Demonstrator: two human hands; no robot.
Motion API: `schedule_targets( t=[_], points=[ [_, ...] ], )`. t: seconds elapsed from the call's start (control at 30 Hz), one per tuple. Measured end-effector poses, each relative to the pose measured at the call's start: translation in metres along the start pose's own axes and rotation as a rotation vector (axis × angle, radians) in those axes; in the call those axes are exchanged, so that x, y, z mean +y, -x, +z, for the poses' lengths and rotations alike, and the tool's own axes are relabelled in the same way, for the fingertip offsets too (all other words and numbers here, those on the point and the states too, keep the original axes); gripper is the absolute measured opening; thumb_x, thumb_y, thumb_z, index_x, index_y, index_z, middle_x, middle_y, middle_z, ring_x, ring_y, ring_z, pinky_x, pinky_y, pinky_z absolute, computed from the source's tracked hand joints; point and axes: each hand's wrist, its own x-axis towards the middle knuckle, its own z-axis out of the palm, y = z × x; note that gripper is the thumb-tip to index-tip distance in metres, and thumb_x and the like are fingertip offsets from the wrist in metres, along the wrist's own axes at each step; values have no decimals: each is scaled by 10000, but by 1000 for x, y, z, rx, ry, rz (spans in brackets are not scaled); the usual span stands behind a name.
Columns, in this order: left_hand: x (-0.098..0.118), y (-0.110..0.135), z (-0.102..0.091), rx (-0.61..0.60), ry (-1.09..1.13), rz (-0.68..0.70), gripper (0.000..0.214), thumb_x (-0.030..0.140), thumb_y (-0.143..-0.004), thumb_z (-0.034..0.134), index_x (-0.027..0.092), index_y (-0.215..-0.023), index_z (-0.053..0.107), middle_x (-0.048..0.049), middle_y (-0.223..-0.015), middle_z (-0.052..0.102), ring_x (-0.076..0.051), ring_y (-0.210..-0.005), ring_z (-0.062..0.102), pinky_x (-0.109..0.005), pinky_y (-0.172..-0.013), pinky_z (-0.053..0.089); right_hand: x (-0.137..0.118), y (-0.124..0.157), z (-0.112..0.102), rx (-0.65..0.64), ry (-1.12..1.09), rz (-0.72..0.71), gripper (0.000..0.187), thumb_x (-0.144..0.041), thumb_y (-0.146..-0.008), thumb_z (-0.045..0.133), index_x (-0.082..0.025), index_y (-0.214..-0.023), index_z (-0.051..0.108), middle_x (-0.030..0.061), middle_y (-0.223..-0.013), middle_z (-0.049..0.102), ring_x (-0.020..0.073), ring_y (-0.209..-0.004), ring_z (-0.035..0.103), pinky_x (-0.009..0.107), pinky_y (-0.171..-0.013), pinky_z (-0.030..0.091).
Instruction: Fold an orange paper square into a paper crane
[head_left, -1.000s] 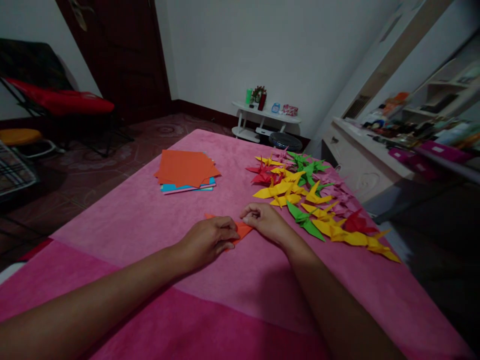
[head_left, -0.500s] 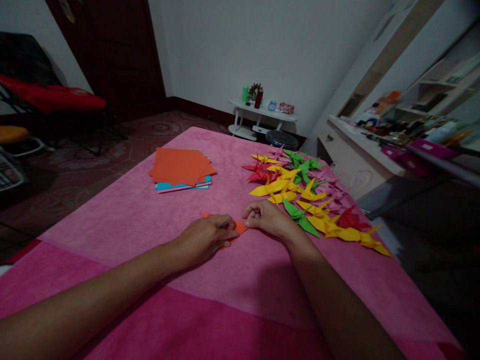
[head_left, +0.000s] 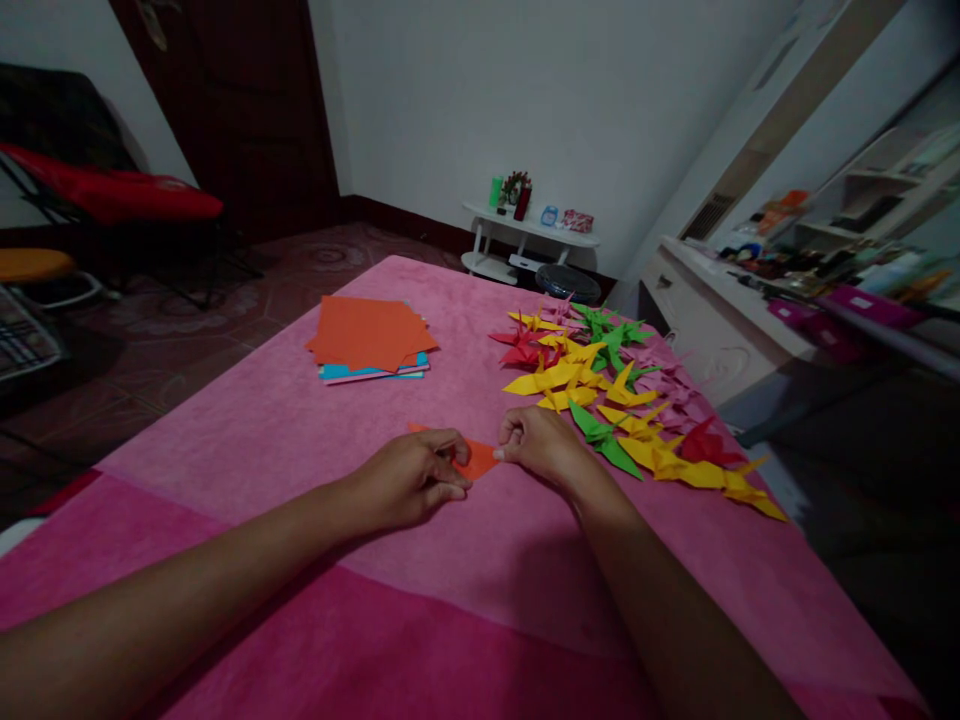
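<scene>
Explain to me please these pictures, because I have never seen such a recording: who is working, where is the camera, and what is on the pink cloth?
There is no machine here: a person works with two bare hands. One camera, worn on the head, looks forward and down, so both forearms reach in from the bottom of the picture.

The left hand lies over a piece of orange paper, hiding part of it. The right hand has its fingertips at the paper's right corner; whether they pinch or only press is unclear.

On the pink cloth, farther off to the left, lies a stack of paper, orange on top, blue among the sheets below. To the right are many folded paper birds in yellow, green, red and pink.
</scene>
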Motion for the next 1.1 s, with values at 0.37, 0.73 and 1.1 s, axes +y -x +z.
schedule_targets(
  t=[0.37, 0.73, 1.1],
  points=[
    [-4, -42, -7, -116, -143, -241, 253, 340, -660, 792, 151, -751, 651, -18, -743, 622, -142, -654, 556, -227, -578, 369, 3, -1, 2, -48, -114, -43, 130, -66, -629, 665, -190, -666, 659, -20, -610, 613, 113, -581, 536, 209, -509, 317],
    [9, -85, -28, -407, -528, -376, 402, 495, -469, 823, 187, -666, 657, -90, -702, 675, -282, -736, 630, -330, -676, 404, 13, 0, 9, -3, -214, -82, 126, -80, -615, 660, -180, -683, 623, -38, -583, 556, 102, -552, 490, 200, -493, 330],
    [-15, -76, -29, -196, 40, -450, 352, 449, -485, 805, 167, -502, 596, 60, -412, 430, -81, -425, 338, -224, -458, 201, 26, -3, 22, 160, -496, -65, 182, -134, -610, 666, -179, -774, 602, -30, -648, 583, 110, -566, 524, 206, -516, 386]
  ],
)
